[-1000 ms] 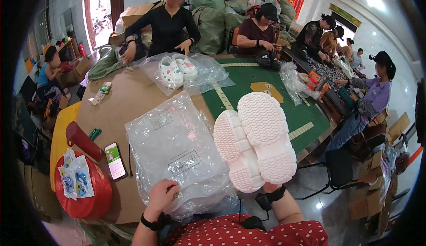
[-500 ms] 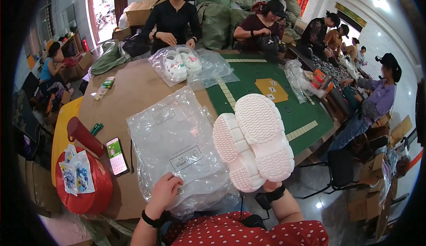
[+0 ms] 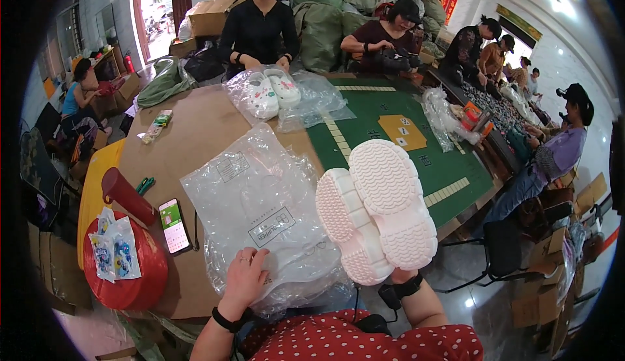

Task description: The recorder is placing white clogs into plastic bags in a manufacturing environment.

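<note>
A pair of white shoes (image 3: pixel 394 198) with thick ridged soles stands upright over the table's near right side, soles toward me. My right hand (image 3: pixel 405 276) grips the pair from below, its fingers mostly hidden behind the soles. Flat on the table beside them lies a clear plastic bag (image 3: pixel 260 195) with a printed label box, on top of more crumpled film. My left hand (image 3: pixel 245 275) rests on the bag's near left part, fingers stretched out and holding nothing.
To the left are a phone (image 3: pixel 173 224), a dark red cup (image 3: pixel 127 195), green-handled scissors (image 3: pixel 144 185) and a red round container (image 3: pixel 153 266) with small packets on it. Across the table, a co-worker handles bagged white clogs (image 3: pixel 263 97). A green mat (image 3: pixel 364 117) covers the right side.
My left hand's fingers have straightened out on the bag. The bag has slid slightly left. The shoes stay in my right hand, nearly in the same place.
</note>
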Available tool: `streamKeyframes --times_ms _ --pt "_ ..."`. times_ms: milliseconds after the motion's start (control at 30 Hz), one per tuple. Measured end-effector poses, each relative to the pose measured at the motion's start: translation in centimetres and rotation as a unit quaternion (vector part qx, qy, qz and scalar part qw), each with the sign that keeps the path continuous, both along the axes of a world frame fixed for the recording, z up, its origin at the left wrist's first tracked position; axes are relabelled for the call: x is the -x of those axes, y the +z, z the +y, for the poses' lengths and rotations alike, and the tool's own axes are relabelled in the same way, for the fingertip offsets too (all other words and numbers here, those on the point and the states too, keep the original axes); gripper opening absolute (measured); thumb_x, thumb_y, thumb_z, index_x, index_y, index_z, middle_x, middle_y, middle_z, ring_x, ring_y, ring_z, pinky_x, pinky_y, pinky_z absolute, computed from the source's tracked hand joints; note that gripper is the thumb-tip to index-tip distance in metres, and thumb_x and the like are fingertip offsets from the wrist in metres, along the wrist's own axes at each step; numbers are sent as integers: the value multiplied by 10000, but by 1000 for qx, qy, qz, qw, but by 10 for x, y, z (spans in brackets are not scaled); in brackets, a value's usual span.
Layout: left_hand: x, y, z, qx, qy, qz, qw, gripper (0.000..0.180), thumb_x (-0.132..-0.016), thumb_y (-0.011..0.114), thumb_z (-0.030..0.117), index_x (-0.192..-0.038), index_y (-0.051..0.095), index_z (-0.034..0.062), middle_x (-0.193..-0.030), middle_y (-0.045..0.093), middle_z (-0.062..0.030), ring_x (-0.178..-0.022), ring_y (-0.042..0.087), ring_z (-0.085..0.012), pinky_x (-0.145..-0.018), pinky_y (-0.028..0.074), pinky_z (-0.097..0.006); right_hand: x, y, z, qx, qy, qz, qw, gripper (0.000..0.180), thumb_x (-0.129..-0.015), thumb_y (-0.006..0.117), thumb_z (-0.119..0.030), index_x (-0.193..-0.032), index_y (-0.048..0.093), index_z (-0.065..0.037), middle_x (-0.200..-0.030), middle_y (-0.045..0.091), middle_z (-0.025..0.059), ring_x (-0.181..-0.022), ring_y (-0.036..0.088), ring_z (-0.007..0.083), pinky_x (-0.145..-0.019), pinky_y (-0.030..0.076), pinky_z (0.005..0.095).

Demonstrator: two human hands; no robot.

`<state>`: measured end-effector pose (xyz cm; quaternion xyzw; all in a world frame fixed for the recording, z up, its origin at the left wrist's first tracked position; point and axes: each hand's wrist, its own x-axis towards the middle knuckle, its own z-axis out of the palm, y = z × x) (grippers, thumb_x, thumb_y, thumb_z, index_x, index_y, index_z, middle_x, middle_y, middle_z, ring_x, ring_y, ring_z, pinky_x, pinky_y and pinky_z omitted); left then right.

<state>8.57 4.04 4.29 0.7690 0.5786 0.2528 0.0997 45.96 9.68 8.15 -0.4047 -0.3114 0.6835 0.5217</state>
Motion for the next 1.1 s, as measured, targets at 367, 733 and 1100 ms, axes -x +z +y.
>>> streamKeyframes --times_ms 367,733,1100 --pt "2 -6 -1 -13 5 8 1000 672 -691 768 78 -1322 539 41 -1094 541 -158 -980 572 -341 -800 511 -428 11 -7 -10 24 15 17 999 526 -887 687 -114 -1364 501 4 -1270 629 113 -1100 639 202 -940 527 353" --pt "0 -3 -1 10 13 13 1000 690 -705 768 98 -1349 524 50 -1126 554 -169 -1010 577 -353 -820 510 -433 8 -14 -25 53 19 38 998 525 -890 685 -108 -1367 498 1 -1275 627 111 -1105 637 199 -942 528 353" --pt "3 0 -3 35 25 10 999 724 -715 773 128 -1385 498 110 -1160 556 -168 -1046 581 -354 -839 511 -437 25 -10 -19 87 48 66 993 523 -892 683 -102 -1370 496 -3 -1280 625 109 -1111 636 197 -944 529 353"
